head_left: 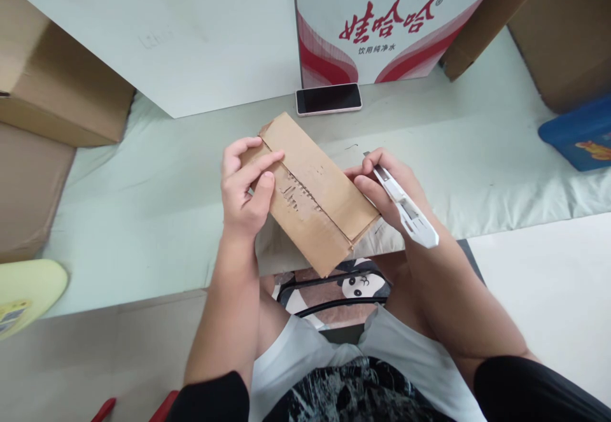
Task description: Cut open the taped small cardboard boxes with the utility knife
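Observation:
A small brown cardboard box point(329, 186) is held tilted over the table's front edge, with a seam along its top and torn, scuffed patches beside it. My left hand point(251, 183) grips the box's left end, thumb and a finger lying on the upper face. In my right hand point(386, 183) is a white utility knife point(405, 209), its short blade pointing up and to the left. Some fingers of that hand reach to the box's right side; whether they touch it I cannot tell.
A phone point(329, 99) lies on the cloth-covered table point(162, 193) before a white and red carton point(377, 34). A large white box point(191, 34) stands behind, brown cartons point(71, 84) at left. At right is a blue container point(580, 132), at front left a yellow-green one point(28, 288).

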Available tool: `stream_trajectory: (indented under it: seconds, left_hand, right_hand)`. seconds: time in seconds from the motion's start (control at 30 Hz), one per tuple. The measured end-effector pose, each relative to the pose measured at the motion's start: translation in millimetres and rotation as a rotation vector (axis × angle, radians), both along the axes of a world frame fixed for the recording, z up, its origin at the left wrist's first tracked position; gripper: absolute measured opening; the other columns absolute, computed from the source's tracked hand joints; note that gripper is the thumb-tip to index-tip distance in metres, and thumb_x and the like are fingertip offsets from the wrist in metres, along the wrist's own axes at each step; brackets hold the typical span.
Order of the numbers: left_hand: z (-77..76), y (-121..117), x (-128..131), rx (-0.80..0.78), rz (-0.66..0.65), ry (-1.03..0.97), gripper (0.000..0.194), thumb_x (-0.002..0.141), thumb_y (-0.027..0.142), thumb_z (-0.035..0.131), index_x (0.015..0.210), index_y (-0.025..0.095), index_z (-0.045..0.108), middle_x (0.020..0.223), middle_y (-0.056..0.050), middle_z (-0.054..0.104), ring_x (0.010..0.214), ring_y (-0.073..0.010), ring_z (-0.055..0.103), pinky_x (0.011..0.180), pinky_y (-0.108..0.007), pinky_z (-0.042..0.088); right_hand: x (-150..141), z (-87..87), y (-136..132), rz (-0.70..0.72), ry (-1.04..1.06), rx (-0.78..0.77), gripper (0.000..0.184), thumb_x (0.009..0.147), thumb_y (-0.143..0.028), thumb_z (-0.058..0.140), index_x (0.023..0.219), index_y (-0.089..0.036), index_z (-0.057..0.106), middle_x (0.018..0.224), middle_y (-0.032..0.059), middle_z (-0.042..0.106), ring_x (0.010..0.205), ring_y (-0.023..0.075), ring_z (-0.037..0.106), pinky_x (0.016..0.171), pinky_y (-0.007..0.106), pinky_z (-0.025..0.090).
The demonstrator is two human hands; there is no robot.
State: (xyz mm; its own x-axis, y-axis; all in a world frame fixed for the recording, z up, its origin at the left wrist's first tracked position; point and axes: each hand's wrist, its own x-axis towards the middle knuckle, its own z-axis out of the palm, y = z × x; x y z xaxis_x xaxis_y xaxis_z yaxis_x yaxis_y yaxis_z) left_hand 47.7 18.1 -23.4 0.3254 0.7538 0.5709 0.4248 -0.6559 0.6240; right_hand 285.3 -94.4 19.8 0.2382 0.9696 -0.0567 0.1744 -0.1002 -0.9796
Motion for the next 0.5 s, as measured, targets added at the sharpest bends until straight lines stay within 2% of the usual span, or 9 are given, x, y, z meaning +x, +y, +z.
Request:
stream_trajectory:
  seconds: [0.23, 0.5]
  left_hand:
    - [-0.2, -0.1, 0.0, 0.027, -0.035, -0.034, 0.038, 0.103, 0.054, 0.052, 0.118, 0.032, 0.08, 0.136, -0.007, 0.062, 0.133, -0.0288, 0.058, 0.122, -0.051, 0.044]
    - [0.0, 0.4, -0.7, 0.022, -0.035, -0.012, 0.039, 0.103, 0.054, 0.051, 0.118, 0.032, 0.079, 0.137, -0.007, 0.062, 0.134, -0.0291, 0.058, 0.123, -0.053, 0.043]
  right_hand:
    - [2.6, -2.5, -0.1, 0.022, 0.009, 0.014, 0.029, 0.087, -0.044, 0.073, 0.089, -0.026, 0.05, 0.1, 0.0046, 0.081, 0.091, 0.0208, 0.074, 0.078, 0.035, 0.053]
    - [0.5, -1.8, -0.1, -0.012, -0.017, 0.015, 0.031, 0.085, -0.045, 0.074, 0.087, -0.026, 0.05, 0.093, 0.0038, 0.08, 0.089, 0.0213, 0.073, 0.076, 0.035, 0.053]
